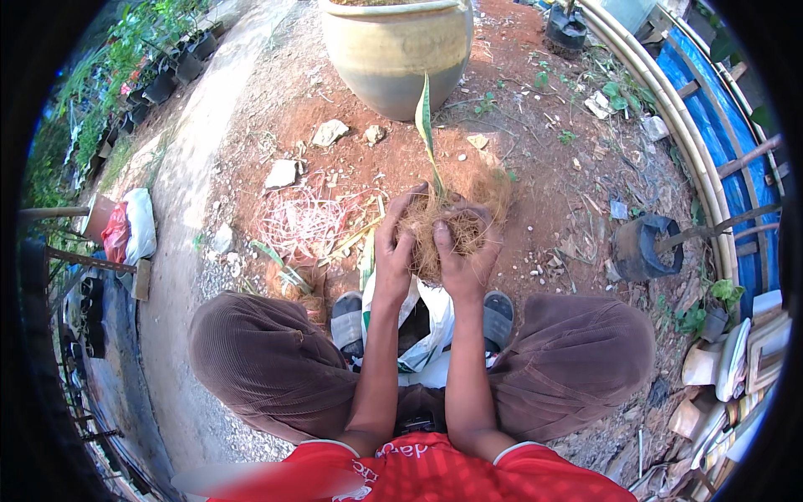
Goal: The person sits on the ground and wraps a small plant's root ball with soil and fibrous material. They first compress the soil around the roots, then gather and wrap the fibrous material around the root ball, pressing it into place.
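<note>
My left hand and my right hand are cupped around a ball of brown coconut fibre, thumbs on the near side. A variegated snake plant leaf rises upright from the ball's far side. More loose fibre lies on the soil just beyond my right hand. Below my wrists, a white sack stands open between my feet, with dark material inside. Left of it, another fibre bundle with a striped leaf rests on the ground. The palms are mostly hidden.
A large glazed pot stands ahead. Pink and white plastic strings lie at the left, near pale stones. At the right are a black grow bag, a bamboo rail and blue tarpaulin. Potted plants line the path.
</note>
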Available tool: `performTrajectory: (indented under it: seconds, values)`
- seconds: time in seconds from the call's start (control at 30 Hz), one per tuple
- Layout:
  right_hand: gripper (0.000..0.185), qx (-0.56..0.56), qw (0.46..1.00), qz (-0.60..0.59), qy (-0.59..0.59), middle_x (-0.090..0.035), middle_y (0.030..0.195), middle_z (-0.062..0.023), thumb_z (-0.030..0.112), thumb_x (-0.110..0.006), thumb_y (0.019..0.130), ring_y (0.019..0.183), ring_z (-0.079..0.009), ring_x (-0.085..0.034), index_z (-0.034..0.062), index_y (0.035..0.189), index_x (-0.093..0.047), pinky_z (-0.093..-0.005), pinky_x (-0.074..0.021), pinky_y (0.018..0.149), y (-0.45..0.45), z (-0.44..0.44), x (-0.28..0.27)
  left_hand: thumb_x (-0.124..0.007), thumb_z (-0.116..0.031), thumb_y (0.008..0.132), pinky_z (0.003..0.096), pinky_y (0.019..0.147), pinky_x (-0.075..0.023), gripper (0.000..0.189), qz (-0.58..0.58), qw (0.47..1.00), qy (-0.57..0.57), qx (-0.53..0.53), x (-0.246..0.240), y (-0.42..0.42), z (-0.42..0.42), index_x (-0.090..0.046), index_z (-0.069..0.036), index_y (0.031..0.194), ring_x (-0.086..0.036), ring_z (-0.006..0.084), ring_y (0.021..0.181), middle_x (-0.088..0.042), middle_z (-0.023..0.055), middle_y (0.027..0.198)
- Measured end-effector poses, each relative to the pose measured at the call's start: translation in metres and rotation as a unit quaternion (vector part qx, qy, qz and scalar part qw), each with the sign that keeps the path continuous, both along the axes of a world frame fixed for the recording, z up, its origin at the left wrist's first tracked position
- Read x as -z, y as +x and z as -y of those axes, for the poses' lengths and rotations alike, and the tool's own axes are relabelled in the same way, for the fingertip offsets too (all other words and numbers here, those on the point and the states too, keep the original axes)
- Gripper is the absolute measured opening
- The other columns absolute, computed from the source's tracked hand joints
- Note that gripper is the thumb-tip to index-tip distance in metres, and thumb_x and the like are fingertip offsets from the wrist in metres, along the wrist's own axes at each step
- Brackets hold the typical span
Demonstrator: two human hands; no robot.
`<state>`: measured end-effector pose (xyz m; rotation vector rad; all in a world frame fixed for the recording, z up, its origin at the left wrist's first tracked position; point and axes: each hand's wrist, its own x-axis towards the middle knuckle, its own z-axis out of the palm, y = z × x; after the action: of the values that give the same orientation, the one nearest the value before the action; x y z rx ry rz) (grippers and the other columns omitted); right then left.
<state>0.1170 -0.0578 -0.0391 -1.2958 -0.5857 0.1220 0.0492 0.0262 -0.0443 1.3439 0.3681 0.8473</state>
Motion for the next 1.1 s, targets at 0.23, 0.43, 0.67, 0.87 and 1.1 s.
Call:
performTrajectory:
  seconds: [0.23, 0.43, 0.67, 0.87, 1.1]
  values:
    - [0.091, 0.024, 0.997, 0.069, -0.008, -0.047, 0.138, -0.0161, 0.04, -0.083, 0.075, 0.128, -0.0269, -0.048, 0.0018, 0.144, -0.038, -0.0416, -0.0372, 0.109, 0.0, -0.016, -0.004, -0.057, -0.034, 0.086, 0.0416, 0.117, -0.0253, 0.074, 0.088, 0.992, -0.085, -0.04, 0.026, 0.004, -0.007, -0.038, 0.003, 0.146, -0.041, 0.0299, 0.137, -0.044, 0.0199, 0.147]
    - [0.104, -0.035, 0.998, 0.036, 0.037, -0.044, 0.143, -0.0187, 0.056, -0.081, 0.072, 0.137, -0.0314, -0.041, 0.0001, 0.146, -0.035, -0.0444, -0.0301, 0.115, -0.008, -0.015, -0.007, -0.053, -0.043, 0.096, 0.0439, 0.095, -0.0534, 0.06, 0.156, 0.958, -0.239, 0.001, 0.034, 0.001, -0.008, -0.047, 0.003, 0.134, -0.062, 0.029, 0.11, -0.057, 0.0177, 0.127]
    - [0.111, -0.131, 0.986, 0.09, 0.045, -0.042, 0.146, -0.0168, 0.041, -0.093, 0.061, 0.139, -0.0302, -0.039, -0.0018, 0.145, -0.034, -0.0445, -0.0293, 0.117, 0.002, -0.006, -0.012, -0.051, -0.046, 0.098, 0.043, 0.084, -0.0585, 0.055, 0.229, 0.852, -0.47, 0.029, 0.026, -0.006, -0.012, -0.057, 0.002, 0.123, -0.068, 0.0298, 0.095, -0.067, 0.0184, 0.11]
    - [0.119, -0.158, 0.983, 0.082, -0.045, -0.037, 0.152, -0.0139, 0.039, -0.096, 0.056, 0.143, -0.0281, -0.035, 0.0033, 0.149, -0.032, -0.0447, -0.0278, 0.118, 0.013, 0.011, -0.017, -0.05, -0.048, 0.098, 0.0445, 0.085, -0.058, 0.057, 0.256, 0.838, -0.482, 0.01, 0.019, -0.015, -0.013, -0.056, 0.001, 0.126, -0.067, 0.0305, 0.099, -0.066, 0.0186, 0.112]
    - [0.117, -0.175, 0.98, -0.09, -0.044, -0.037, 0.153, -0.0144, 0.07, -0.076, 0.07, 0.142, -0.0268, -0.035, 0.0019, 0.152, -0.029, -0.0413, -0.0284, 0.117, -0.001, 0.001, -0.006, -0.048, -0.045, 0.099, 0.0458, 0.092, -0.0556, 0.057, 0.241, 0.844, -0.479, -0.003, 0.024, -0.02, -0.013, -0.052, 0.001, 0.132, -0.065, 0.0316, 0.106, -0.063, 0.0192, 0.123]
